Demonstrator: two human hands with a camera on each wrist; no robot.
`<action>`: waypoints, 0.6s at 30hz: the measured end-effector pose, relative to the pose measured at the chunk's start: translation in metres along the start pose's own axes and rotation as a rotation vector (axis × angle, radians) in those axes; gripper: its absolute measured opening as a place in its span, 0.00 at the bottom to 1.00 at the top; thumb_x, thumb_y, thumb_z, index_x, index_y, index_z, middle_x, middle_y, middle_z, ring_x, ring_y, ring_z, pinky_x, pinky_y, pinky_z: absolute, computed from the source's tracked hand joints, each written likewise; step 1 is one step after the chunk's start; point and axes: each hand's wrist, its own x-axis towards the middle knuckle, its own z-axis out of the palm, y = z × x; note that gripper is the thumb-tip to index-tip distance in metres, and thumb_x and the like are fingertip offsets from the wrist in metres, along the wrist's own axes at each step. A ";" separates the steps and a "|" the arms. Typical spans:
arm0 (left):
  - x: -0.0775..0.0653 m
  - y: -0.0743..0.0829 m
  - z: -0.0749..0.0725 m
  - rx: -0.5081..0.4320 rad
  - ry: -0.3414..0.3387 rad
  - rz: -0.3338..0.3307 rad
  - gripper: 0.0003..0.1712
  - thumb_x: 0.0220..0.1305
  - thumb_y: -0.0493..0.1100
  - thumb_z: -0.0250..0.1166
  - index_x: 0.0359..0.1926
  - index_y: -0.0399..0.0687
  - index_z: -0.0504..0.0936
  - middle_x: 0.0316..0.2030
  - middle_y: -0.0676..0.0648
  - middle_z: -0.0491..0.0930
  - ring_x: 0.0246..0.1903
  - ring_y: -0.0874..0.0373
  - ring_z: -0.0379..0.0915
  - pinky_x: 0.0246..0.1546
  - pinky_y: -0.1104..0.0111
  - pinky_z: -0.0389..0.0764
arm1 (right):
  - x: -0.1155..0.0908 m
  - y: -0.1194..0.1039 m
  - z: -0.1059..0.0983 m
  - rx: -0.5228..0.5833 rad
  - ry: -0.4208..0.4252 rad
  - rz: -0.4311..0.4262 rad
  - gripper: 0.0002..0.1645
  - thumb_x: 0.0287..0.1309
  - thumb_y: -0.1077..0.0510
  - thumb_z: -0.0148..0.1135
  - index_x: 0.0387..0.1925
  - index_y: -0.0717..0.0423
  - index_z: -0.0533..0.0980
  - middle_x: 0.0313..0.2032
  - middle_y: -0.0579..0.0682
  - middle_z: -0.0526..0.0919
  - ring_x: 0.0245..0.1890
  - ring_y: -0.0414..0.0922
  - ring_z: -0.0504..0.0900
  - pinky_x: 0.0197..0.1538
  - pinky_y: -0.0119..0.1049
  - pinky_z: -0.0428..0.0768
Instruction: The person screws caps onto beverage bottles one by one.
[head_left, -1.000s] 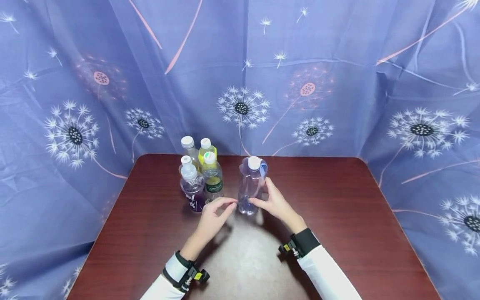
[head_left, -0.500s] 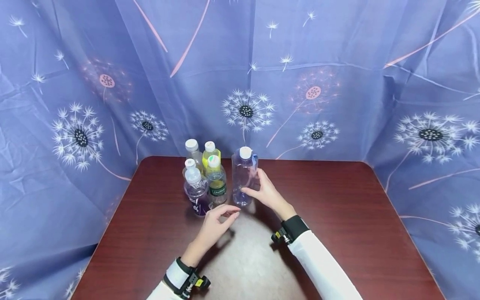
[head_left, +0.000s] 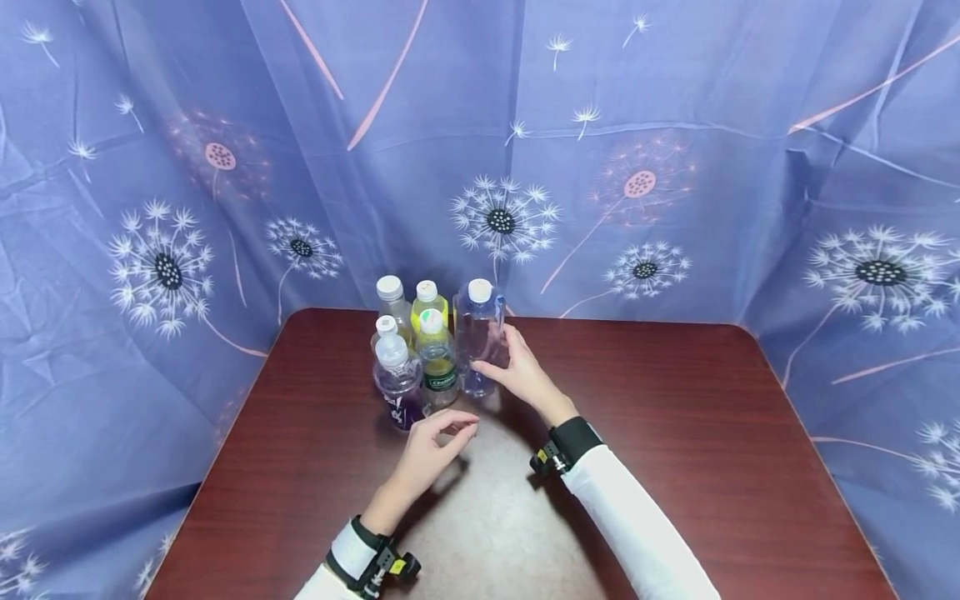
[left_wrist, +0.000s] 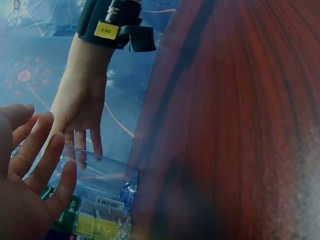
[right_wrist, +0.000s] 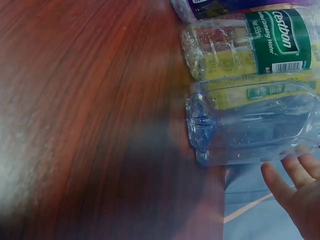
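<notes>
My right hand (head_left: 527,377) holds a large clear, bluish plastic bottle (head_left: 476,333) with a white cap, thumb at its front and fingers at its right side. It stands upright at the right end of a bottle group. Beside it is a clear bottle with a green label (head_left: 439,375); in the right wrist view, the large bottle (right_wrist: 260,122) lies close along the green-labelled one (right_wrist: 225,50). My left hand (head_left: 423,450) hovers in front of the group, fingers loosely bent, holding nothing; in the left wrist view its fingers (left_wrist: 37,155) are apart.
Left of the held bottle stand a purple-labelled bottle (head_left: 405,407), a yellow-labelled bottle (head_left: 429,307) and other white-capped bottles, one at the back left (head_left: 390,289). The dark red table (head_left: 675,433) ends at a blue dandelion-print curtain (head_left: 600,208).
My right hand has moved the large bottle left and back, up to the other bottles. My left hand has drawn away from that bottle. The head view has shifted slightly.
</notes>
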 end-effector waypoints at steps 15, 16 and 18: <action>-0.007 0.000 0.006 -0.049 -0.019 -0.022 0.10 0.67 0.32 0.69 0.48 0.38 0.88 0.38 0.44 0.89 0.37 0.59 0.84 0.37 0.66 0.88 | -0.014 0.008 0.002 0.026 -0.009 0.082 0.54 0.57 0.56 0.79 0.76 0.64 0.57 0.67 0.67 0.68 0.67 0.62 0.73 0.71 0.55 0.72; -0.008 0.000 0.006 -0.048 -0.019 -0.025 0.10 0.67 0.32 0.69 0.48 0.39 0.89 0.39 0.44 0.89 0.37 0.59 0.85 0.37 0.66 0.88 | -0.017 0.009 0.001 0.050 -0.018 0.087 0.55 0.57 0.57 0.79 0.77 0.64 0.55 0.68 0.68 0.67 0.68 0.63 0.72 0.71 0.55 0.72; -0.009 -0.002 0.006 -0.038 -0.016 -0.026 0.10 0.67 0.32 0.69 0.48 0.41 0.89 0.38 0.45 0.89 0.37 0.59 0.85 0.37 0.67 0.88 | -0.024 0.013 -0.002 0.084 -0.027 0.084 0.56 0.58 0.60 0.77 0.78 0.65 0.52 0.71 0.69 0.65 0.70 0.64 0.70 0.72 0.55 0.71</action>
